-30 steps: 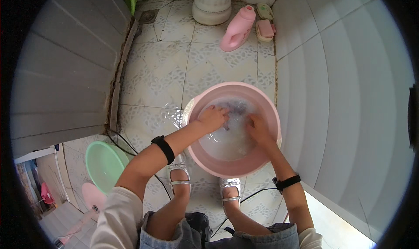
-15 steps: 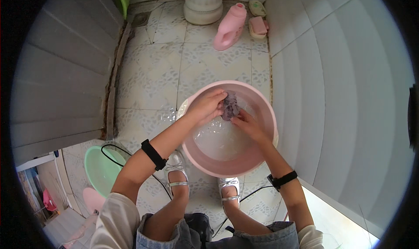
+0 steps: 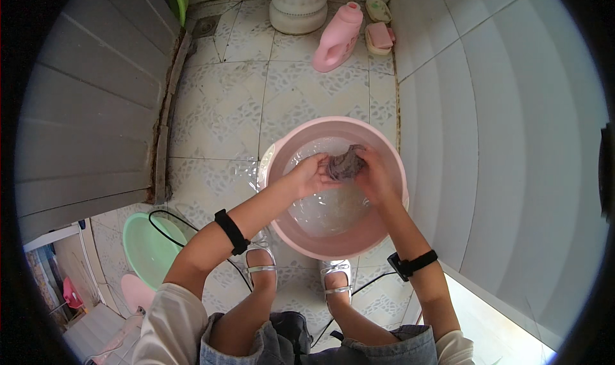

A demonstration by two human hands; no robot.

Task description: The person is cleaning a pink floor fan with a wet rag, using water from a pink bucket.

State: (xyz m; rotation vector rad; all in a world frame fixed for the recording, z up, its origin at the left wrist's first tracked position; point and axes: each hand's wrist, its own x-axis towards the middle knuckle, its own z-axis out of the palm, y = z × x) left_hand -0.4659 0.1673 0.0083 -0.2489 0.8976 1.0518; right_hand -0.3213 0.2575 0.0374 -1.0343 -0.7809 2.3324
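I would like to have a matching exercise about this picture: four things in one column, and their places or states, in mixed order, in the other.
Things:
1. grey cloth
2. green basin
3. pink bottle
4. pink basin

Places or states:
A. near the white pedestal
B. has water in it
C. between the left hand and right hand
D. left of the silver shoes

Pairs: 1-C, 2-D, 3-A, 4-B

Patterned tile floor point(image 3: 218, 112); pale wall point(image 3: 439, 154); perhaps doorway point(image 3: 90, 257) lower left.
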